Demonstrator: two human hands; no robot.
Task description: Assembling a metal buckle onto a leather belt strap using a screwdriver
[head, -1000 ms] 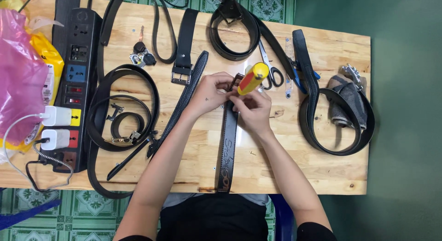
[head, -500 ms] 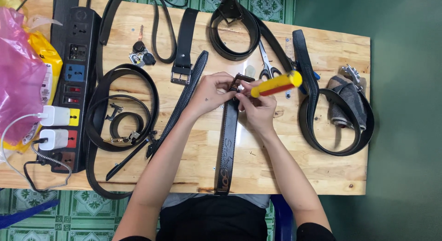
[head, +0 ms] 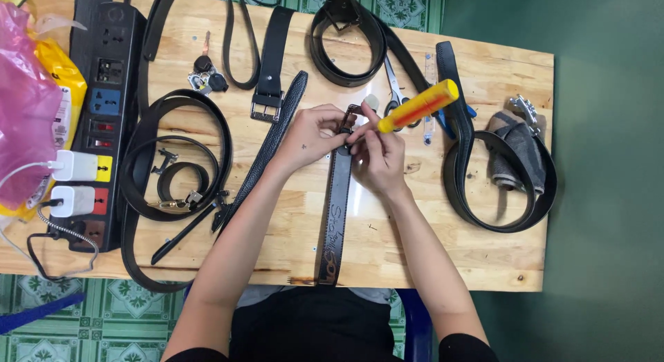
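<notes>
A black power strip (head: 104, 120) with white chargers is lying at the table's (head: 290, 217) left edge, beside coiled black belts (head: 173, 161). At the centre, the left hand (head: 311, 135) is pinching the top end of a dark embossed belt (head: 337, 210) lying straight toward the person. The right hand (head: 379, 154) is gripping a yellow-and-orange screwdriver (head: 418, 106), tip at that belt end, with another looped belt (head: 498, 161) lying further right.

From my seat, the buckle end of the dark embossed leather belt (head: 337, 210) was hidden beneath the left hand (head: 311, 134) and right hand (head: 379, 154), and the tip of the yellow-and-red-handled tool (head: 418, 105) vanished there too. Left of that belt, the pink plastic bag (head: 24, 106) ran off the frame's edge.
</notes>
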